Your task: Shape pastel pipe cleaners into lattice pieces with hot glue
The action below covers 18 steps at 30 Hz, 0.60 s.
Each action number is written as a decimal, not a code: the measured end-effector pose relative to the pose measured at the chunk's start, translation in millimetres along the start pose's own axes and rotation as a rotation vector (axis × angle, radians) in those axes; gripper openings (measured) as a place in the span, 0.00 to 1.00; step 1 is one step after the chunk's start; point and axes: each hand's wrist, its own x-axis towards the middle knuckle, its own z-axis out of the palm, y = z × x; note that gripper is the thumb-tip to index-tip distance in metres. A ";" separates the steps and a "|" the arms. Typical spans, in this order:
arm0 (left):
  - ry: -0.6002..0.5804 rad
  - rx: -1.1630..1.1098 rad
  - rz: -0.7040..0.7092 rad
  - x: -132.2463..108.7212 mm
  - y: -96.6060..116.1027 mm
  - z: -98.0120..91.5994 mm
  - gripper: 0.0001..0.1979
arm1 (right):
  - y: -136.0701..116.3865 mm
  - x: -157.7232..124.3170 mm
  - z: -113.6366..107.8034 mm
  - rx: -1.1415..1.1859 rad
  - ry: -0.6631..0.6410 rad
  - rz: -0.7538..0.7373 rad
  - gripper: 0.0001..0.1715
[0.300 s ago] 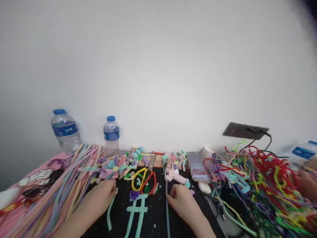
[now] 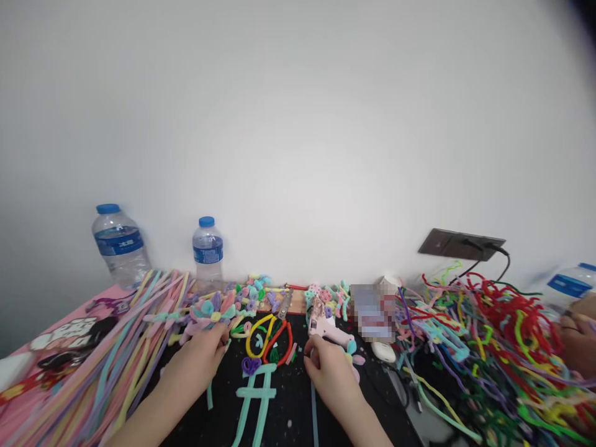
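My left hand (image 2: 200, 360) rests on the black mat (image 2: 288, 410), fingers curled near a cluster of pastel pipe-cleaner flowers (image 2: 212, 310), with a mint pipe cleaner (image 2: 210, 394) under it. My right hand (image 2: 330, 372) lies curled just below a pink glue gun (image 2: 328, 329), fingertips touching or nearly touching it. Between the hands lie a mint hash-shaped pipe-cleaner figure (image 2: 256, 397), a purple curl (image 2: 251, 365) and yellow and red loops (image 2: 270, 338). What either hand holds is hidden.
A long bundle of pastel pipe cleaners (image 2: 107, 354) lies at left over a pink printed sheet (image 2: 51, 338). Two water bottles (image 2: 118, 245) (image 2: 207, 251) stand by the wall. A tangled heap of bright pipe cleaners (image 2: 493, 347) fills the right, with another person's hand (image 2: 577, 347) and a wall socket (image 2: 459, 244).
Both hands have slid forward on the mat: the left toward the flowers, the right up to the glue gun.
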 end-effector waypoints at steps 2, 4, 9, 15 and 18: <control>0.027 -0.024 0.031 0.0 1.2 0.6 0.06 | -1.4 2.8 4.1 0.031 0.034 -0.050 0.12; 0.071 -0.051 0.061 0.1 2.6 1.2 0.06 | -2.0 5.3 10.3 0.066 0.049 -0.068 0.17; 0.116 -0.057 0.068 -0.9 10.7 2.5 0.07 | 1.0 10.7 24.5 0.202 0.092 -0.054 0.12; 0.181 -0.141 0.252 -14.1 38.0 10.4 0.09 | 8.5 14.4 23.9 0.382 0.095 0.009 0.09; 0.105 -0.240 0.325 -24.0 53.5 15.9 0.08 | 9.7 12.2 22.3 0.505 0.084 0.032 0.06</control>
